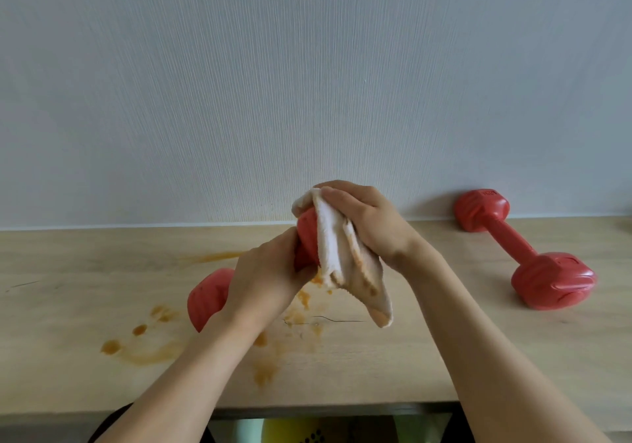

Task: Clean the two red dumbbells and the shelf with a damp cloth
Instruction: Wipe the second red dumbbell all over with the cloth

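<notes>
Gripping the dumbbell (210, 297) round its handle, the left hand (270, 271) holds it tilted above the shelf (427, 346) while the right hand (362, 220) presses the stained cloth (342, 264) over its far, upper head. Best to turn the dumbbell against a clean fold. Orange smears (143, 350) wait near left; the second dumbbell (523, 251) lies far right.

I see the shelf (444, 340) as pale wood-grain board with a matt, smooth face, marked by wet-looking orange-brown smears (143, 357). The dumbbell on the right (523, 247) looks like red plastic or vinyl coating, slightly glossy, with ribbed ends. The dumbbell I hold (208, 299) has the same red skin but looks duller. The cloth (335, 247) is white terry, nubby and stained orange. The wall (307, 83) is matt with fine vertical ribbing.
</notes>
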### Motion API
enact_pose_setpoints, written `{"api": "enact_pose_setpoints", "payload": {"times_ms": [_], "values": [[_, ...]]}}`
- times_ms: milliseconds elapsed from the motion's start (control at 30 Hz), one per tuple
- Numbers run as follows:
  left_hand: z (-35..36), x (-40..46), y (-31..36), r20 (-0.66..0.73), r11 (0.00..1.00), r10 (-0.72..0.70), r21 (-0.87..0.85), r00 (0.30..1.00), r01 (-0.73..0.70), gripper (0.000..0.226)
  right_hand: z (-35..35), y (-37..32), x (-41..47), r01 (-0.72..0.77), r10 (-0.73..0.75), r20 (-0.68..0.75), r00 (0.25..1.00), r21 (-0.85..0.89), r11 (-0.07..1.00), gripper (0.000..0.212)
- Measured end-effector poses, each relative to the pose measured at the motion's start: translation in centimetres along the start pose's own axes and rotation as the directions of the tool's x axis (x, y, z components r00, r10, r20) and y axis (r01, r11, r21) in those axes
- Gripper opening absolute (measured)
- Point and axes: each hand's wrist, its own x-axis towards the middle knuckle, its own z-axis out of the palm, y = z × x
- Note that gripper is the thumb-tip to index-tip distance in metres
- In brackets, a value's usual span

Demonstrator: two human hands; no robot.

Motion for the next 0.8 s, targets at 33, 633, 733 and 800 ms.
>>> {"api": "enact_pose_setpoints", "payload": {"times_ms": [33,633,733,800], "values": [[0.2,-0.1,-0.1,-0.012,1.000,0.010,-0.012,1.000,-0.010,0.013,-0.2,0.3,0.0,-0.046,0.046,0.004,0.999,0.083,0.996,0.040],[0.3,3.3,-0.6,-0.242,0.921,-0.218,-0.371,0.945,0.118,0.010,0.9,1.7,-1.5,0.035,0.050,-0.245,0.968,0.329,0.944,0.035],[0.3,3.9,-1.2,-0.173,0.800,-0.334,-0.572,0.926,0.182,0.013,1.0,1.7,-1.4,0.073,-0.003,-0.286,0.958,0.234,0.970,0.024],[0.5,3.9,-1.6,-0.085,0.673,-0.390,-0.706,0.917,0.221,0.015,0.4,1.9,-1.0,0.062,0.029,-0.379,0.925,0.224,0.973,0.020]]}}
